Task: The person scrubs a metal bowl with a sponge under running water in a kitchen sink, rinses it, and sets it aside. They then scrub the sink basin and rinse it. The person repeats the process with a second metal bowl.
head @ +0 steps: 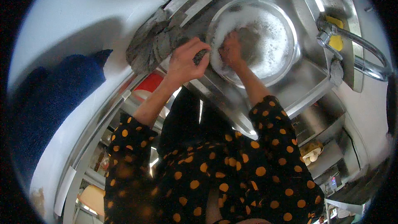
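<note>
My left hand [187, 58] is curled at the near left rim of the sink. Between its thumb and fingers shows a dark grey, rough wad, apparently a scouring pad [200, 57]. Right behind that hand, a crumpled grey cloth [152, 45] hangs over the sink's edge. My right hand [231, 49] reaches into a round metal basin [290, 28] full of foamy water [273, 49]. Its fingertips are hidden by suds, beside a blurred greyish patch in the water; what they touch cannot be made out.
The basin stands inside a stainless steel sink [311, 71]. A chrome faucet [370, 43] curves at the right, with a yellow sponge [335, 43] behind it and a small grey cloth [336, 72] below. A dark blue towel [62, 90] lies on the white surface at the left.
</note>
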The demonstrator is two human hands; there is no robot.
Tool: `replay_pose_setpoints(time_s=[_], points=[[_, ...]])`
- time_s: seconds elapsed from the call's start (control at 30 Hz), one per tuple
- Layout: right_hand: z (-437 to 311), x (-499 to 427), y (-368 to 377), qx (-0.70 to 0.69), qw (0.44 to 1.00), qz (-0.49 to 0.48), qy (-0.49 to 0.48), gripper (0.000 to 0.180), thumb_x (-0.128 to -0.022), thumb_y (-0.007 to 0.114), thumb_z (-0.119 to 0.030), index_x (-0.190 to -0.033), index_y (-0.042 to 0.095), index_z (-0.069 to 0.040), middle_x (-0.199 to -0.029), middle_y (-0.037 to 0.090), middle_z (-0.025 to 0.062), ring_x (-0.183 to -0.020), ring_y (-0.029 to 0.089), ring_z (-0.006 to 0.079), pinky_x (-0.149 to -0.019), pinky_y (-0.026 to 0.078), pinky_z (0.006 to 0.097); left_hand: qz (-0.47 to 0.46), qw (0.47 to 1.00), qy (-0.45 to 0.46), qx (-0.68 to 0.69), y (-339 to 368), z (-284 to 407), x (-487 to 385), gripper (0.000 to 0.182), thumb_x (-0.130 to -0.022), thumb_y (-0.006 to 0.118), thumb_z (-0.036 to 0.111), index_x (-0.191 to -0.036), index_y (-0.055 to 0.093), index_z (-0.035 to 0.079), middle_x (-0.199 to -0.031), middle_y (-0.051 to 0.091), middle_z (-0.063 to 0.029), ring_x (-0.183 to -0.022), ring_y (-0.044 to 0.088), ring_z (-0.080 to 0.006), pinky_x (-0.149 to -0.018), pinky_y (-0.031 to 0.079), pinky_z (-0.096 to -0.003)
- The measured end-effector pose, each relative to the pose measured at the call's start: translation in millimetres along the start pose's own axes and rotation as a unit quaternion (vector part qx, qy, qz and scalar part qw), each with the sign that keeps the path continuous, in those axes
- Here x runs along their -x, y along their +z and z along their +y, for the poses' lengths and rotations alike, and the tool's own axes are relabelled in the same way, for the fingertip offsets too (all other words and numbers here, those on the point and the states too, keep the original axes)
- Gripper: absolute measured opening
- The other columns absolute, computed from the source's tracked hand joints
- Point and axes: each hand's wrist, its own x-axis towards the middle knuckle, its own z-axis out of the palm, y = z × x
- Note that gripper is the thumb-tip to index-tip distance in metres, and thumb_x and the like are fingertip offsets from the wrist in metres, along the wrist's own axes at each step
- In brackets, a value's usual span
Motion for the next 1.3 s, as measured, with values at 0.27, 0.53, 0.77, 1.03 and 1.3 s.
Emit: replay_pose_setpoints(time_s=[0.27,0.53,0.77,1.03,1.3], points=[[74,11,-109,-0.05,0.994,0.096,0.015,0.059,-0.081,0.065,-0.016,-0.137,0.048,-0.013,-0.129,0.053,0.0262,-0.117,0.052,0.0445,-0.099,0.042,0.0513,-0.01,1.0,0.016,-0.014,-1,2,-2,0.016,-0.075,0.066,0.003,-0.091,0.065,0.005,-0.087,0.063,-0.0123,-0.079,0.065,-0.0321,-0.07,0.053,-0.0363],[103,101,-99,-0.011,0.985,-0.103,0.141,0.07,-0.076,0.07,-0.019,-0.138,0.043,-0.002,-0.133,0.048,0.0247,-0.122,0.049,0.0421,-0.097,0.047,0.0529,-0.011,0.999,0.012,-0.04,5,3,-1,0.015,-0.076,0.066,0.006,-0.091,0.066,0.005,-0.089,0.066,-0.0118,-0.08,0.067,-0.0327,-0.071,0.053,-0.0363],[18,142,-57,0.005,0.993,-0.084,0.084,0.035,-0.067,0.073,-0.025,-0.094,0.066,-0.005,-0.097,0.064,0.0175,-0.104,0.057,0.0383,-0.08,0.052,0.0497,0.005,0.998,0.048,-0.042,4,3,-1,0.015,-0.076,0.065,0.005,-0.091,0.066,0.004,-0.089,0.066,-0.0125,-0.08,0.067,-0.033,-0.071,0.053,-0.0372],[-41,145,-74,-0.252,0.965,-0.039,0.062,0.027,-0.076,0.065,-0.022,-0.095,0.062,-0.004,-0.101,0.062,0.0188,-0.097,0.061,0.0382,-0.08,0.052,0.0471,0.012,0.997,0.041,-0.063,6,2,-1,0.014,-0.076,0.065,0.006,-0.09,0.065,0.005,-0.089,0.066,-0.0124,-0.08,0.066,-0.034,-0.072,0.052,-0.0393],[76,209,-117,-0.19,0.954,0.038,0.23,0.039,-0.07,0.062,-0.009,-0.109,0.062,-0.005,-0.103,0.06,0.0187,-0.095,0.06,0.0371,-0.083,0.051,0.0456,0.036,0.996,0.047,-0.072,7,5,-2,0.012,-0.078,0.065,0.007,-0.09,0.066,0.005,-0.09,0.067,-0.0126,-0.081,0.066,-0.0341,-0.072,0.052,-0.0396]])
